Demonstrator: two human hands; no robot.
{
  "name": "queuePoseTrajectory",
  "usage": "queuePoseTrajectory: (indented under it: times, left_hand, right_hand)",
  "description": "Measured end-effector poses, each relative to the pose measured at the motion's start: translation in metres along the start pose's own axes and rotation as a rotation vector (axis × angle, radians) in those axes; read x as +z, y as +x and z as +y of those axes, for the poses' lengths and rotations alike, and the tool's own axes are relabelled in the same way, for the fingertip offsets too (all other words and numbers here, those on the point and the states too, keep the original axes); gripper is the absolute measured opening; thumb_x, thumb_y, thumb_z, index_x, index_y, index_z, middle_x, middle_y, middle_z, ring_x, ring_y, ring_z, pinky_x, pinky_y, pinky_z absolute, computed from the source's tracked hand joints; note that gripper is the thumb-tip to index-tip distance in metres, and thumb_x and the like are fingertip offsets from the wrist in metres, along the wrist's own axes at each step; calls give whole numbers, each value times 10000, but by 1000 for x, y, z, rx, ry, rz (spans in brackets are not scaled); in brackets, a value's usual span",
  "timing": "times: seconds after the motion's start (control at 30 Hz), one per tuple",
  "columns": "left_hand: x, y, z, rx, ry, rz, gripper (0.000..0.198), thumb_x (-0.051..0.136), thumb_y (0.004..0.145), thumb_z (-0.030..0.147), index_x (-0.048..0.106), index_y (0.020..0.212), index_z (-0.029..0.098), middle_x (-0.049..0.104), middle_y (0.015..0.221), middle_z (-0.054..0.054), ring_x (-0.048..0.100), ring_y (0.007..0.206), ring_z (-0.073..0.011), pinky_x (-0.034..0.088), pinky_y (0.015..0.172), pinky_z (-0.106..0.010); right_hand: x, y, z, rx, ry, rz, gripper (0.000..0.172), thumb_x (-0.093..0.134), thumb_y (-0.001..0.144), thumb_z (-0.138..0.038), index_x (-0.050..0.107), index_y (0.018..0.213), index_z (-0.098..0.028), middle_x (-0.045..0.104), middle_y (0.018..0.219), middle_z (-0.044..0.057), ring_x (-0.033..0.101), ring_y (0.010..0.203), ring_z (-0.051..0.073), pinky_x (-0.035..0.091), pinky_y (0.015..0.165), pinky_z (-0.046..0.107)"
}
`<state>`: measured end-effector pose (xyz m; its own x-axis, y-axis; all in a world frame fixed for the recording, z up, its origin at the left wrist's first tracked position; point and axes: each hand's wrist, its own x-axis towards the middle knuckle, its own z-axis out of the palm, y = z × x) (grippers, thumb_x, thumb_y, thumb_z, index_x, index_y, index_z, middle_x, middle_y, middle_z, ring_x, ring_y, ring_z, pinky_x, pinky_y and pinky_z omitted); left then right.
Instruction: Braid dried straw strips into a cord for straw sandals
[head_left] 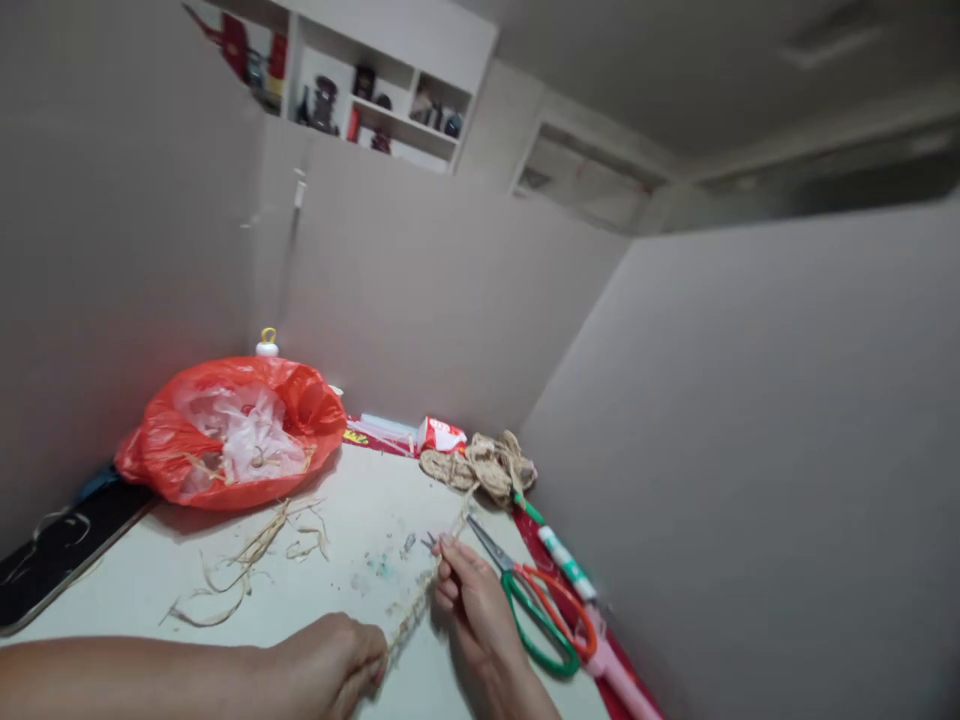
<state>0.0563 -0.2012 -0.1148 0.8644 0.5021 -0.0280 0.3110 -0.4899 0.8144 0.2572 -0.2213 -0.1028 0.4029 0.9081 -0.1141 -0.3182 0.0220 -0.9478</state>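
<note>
Left of the scissors (507, 566), the right hand (480, 600) pinched a pale plaited cord (409, 617) and the left hand (337, 655) clenched its nearer stretch; steady, even tension seemed the way to keep it straight. Fingers hid both held stretches, blur softened the strands, and whether the cord joined the fibre bundle (491, 468) beyond the scissors was unclear.

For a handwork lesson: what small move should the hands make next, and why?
Perhaps slide the bare right hand along the thin, pale, straw-like cord toward the coiled tan fibre bundle: the bare left hand grips it, and it continues beyond the right hand.
</note>
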Motion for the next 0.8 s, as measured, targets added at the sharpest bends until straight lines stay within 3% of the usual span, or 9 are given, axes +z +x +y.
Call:
queuePoseTrajectory:
  times: [0.07,0.17,0.27,0.37,0.5,0.6,0.73,0.8]
  left_hand:
    - [-2,6,-5,-27,-62,103,263,436,840,360,445,634,196,396,558,39,302,521,-103,264,487,-213]
    - [-17,15,-11,-27,-148,229,267,428,827,348,436,611,192,407,566,36,346,551,-107,296,524,-205]
    - [-32,20,-16,2,-138,251,227,422,812,308,440,623,185,414,590,37,365,576,-106,311,562,-207]
    - [-37,25,-18,0,-156,266,191,422,789,273,468,631,177,447,605,29,403,602,-111,338,611,-226]
    - [-35,31,-18,-147,-637,169,250,460,768,411,490,702,171,508,613,4,482,555,-127,393,564,-258]
    - [-38,36,-16,-276,-954,141,305,551,708,468,504,749,170,458,583,38,375,425,-77,316,435,-211]
    - [-44,35,-15,-375,-813,204,203,505,754,386,526,755,184,368,519,74,241,385,-59,196,397,-190]
    - [-44,33,-13,-301,-611,238,180,443,791,322,538,735,181,382,518,61,307,431,-79,241,432,-198]
  right_hand:
    - [-4,1,-2,-36,-59,8,328,751,660,-450,621,728,-158,480,549,-49,395,441,54,310,387,159]
    - [-6,4,-8,-61,-139,53,366,722,696,-479,656,873,-165,553,618,-24,416,442,66,307,362,172]
    - [1,4,-17,-85,-215,27,331,688,741,-467,654,893,-175,554,593,-34,392,404,63,266,338,180]
    - [14,7,-26,-143,-172,-4,276,704,735,-429,661,843,-179,607,639,-22,444,447,70,332,377,183]
    - [26,26,-31,-178,-116,-22,269,754,680,-394,663,792,-167,631,676,-13,460,471,67,365,399,178]
    - [35,44,-29,-189,-122,-48,258,750,691,-389,647,765,-164,602,641,-27,451,473,58,374,416,169]
    - [54,49,-23,-57,80,-158,273,715,721,-423,556,728,-201,593,656,-32,549,602,98,474,556,204]
    - [65,46,-23,78,221,-232,310,699,730,-436,488,704,-211,459,529,-80,433,456,68,423,451,184]
